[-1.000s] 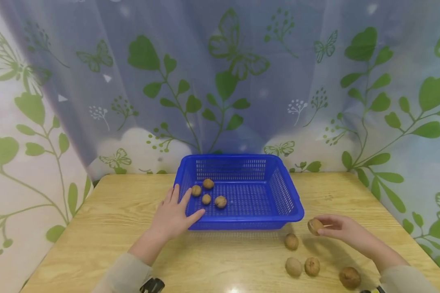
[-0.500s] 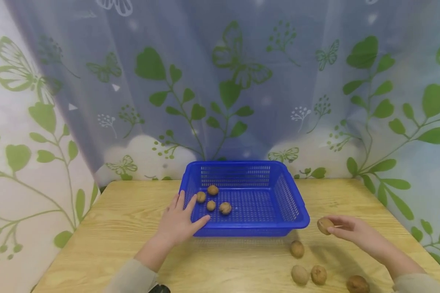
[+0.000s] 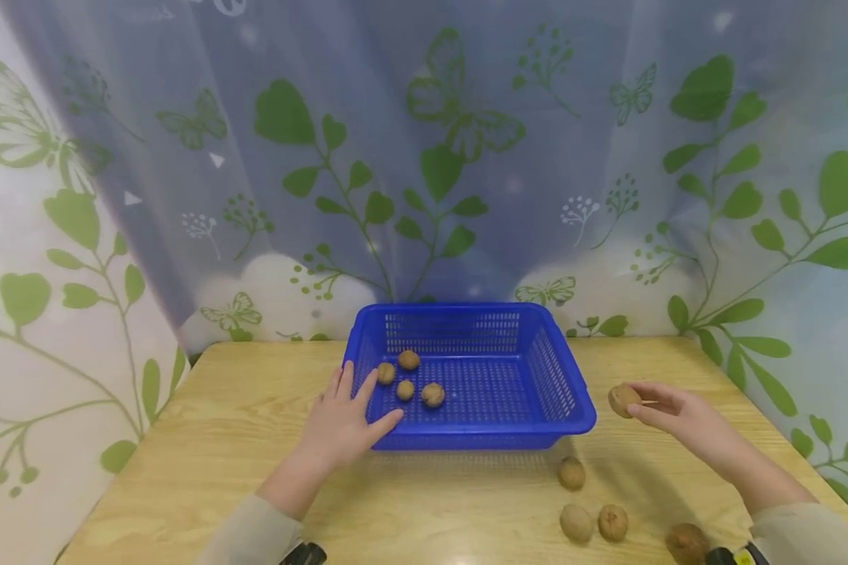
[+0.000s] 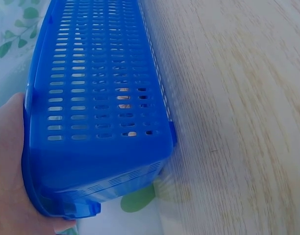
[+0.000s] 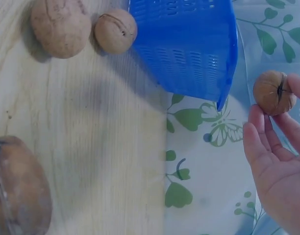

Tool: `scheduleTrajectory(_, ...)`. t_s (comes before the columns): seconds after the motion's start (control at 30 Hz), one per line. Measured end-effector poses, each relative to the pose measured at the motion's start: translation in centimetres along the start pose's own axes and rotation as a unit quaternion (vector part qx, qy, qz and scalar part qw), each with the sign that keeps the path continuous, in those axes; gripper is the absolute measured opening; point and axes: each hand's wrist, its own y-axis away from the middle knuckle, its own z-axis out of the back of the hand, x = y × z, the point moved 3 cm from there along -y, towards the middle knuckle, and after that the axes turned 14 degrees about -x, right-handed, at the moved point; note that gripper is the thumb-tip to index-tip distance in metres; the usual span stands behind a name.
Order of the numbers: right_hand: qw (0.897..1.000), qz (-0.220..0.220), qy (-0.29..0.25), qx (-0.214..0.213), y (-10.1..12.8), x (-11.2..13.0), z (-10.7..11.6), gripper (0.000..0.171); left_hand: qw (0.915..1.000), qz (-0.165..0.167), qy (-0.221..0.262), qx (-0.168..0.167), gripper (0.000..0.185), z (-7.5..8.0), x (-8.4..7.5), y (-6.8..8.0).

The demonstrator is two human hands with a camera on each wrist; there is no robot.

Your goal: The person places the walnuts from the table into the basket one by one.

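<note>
Right hand [image 3: 678, 410] raised just off the right end of the perforated blue plastic basket [image 3: 558, 369], pinching a round brown walnut [image 3: 623, 399] at the fingertips, clear of the light wooden table [image 3: 205, 439]. Same walnut [image 5: 273, 92] seen from the right wrist, held between fingers [image 5: 260, 137] and thumb, beside the basket's corner [image 5: 189, 44]. Left hand [image 3: 342, 420] flat against the basket's near-left corner, fingers straight and spread, gripping nothing; palm [image 4: 8, 166] pressed to the basket wall [image 4: 96, 98] in the left wrist view.

Inside the basket, four walnuts [image 3: 407, 377] clustered toward the left. On the table near the right forearm, four loose walnuts [image 3: 593, 510]: one just before the basket, two touching side by side, one at the frame's lower edge. Behind everything, a translucent curtain printed with green leaves and butterflies [image 3: 431, 157]. Between held walnut and basket floor, only the basket's right rim.
</note>
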Motion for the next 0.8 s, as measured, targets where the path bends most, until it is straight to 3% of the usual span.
scheduleTrajectory(0.23, 1.0, 0.0, 0.005, 0.003, -0.1, 0.9, 0.1, 0.058, 0.9999, 0.0, 0.007, 0.013, 0.085, 0.1, -0.4, -0.1)
scheduleTrajectory(0.47, 1.0, 0.01, -0.014, 0.018, -2.0, 2.4, -1.4, 0.06, 1.0, 0.005, 0.002, 0.007, 0.086, 0.0, 0.4, -0.1)
scheduleTrajectory(0.8, 0.998, 0.04, -0.043, 0.033, -4.0, 4.6, -3.1, 0.054, 0.9999, 0.003, 0.0, 0.017, 0.087, 0.3, 0.0, -0.1)
